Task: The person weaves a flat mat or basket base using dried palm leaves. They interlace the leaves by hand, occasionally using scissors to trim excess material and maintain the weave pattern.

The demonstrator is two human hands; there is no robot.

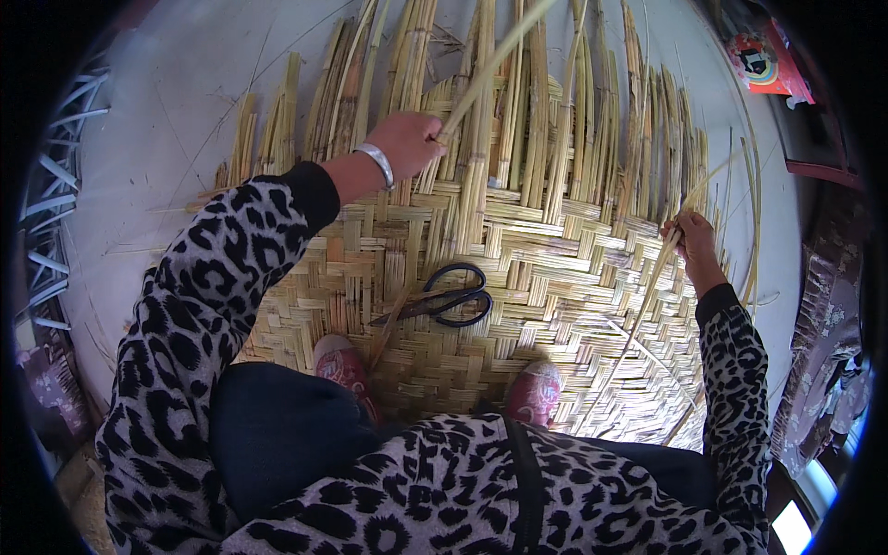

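Note:
Beneath me lies a partly woven mat [546, 305] of pale split strips, with loose strip ends fanning out along its far side. My left hand [407, 146], a silver bangle at its wrist, is closed round a long pale strip [490, 69] that slants up to the far right. Over the mat's right edge my right hand [694, 238] pinches a few thin strips [652, 277], which trail down toward the near side. Scissors [453, 301] with dark looped handles rest on the weave between my feet, apart from both hands.
My red patterned shoes [534, 393] stand on the mat. Grey floor [185, 102] surrounds it, with scattered thin strips. A white metal rack [55, 203] stands at the left. Patterned fringed cloth [823, 305] hangs at the right, below a red printed item [772, 65].

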